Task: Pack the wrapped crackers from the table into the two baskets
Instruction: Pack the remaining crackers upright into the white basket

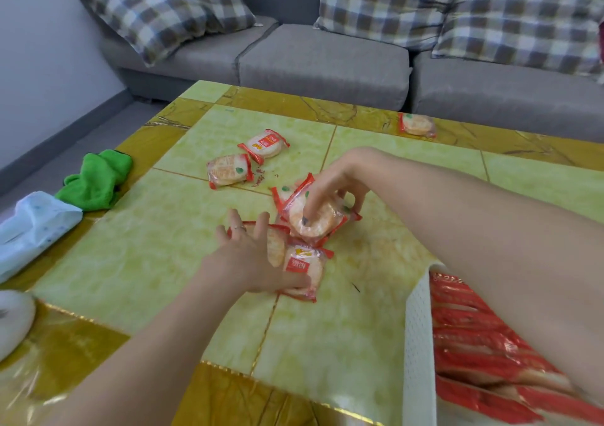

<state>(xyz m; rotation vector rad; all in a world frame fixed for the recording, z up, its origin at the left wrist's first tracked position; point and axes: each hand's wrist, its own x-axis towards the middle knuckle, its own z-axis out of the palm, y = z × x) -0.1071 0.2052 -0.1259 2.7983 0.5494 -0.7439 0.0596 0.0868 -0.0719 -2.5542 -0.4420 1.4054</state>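
- Sitting behind everything is a grey fabric sofa (327, 56) with blue-and-brown checked cushions (163, 7) leaning on its back.
- I am looking down on a yellow-green marble-patterned table (147, 255) with a golden border, which is filling most of my view.
- A white perforated plastic basket (420, 344) is standing at the near right corner of the table, with red-wrapped crackers (470, 334) already lying packed in rows inside; the right forearm is crossing above it.
- A pale blue-white soft plastic pack (29, 229) and a crumpled bright green cloth (94, 180) are lying at the table's left edge, touching each other.
- My right hand (333, 190) is curling its fingers round a clear-and-red wrapped round cracker (313, 219), gripping it from above at the table's middle; another wrapper is showing just beneath it.
- My left hand (248, 262) is lying with straight, spread fingers over one wrapped cracker with a red label (304, 268), its thumb pressing the near edge; I cannot tell whether it is truly gripping.
- Two more wrapped crackers (230, 170) are lying side by side further out on the table, loose.
- One single wrapped cracker (416, 125) is resting apart near the far edge.
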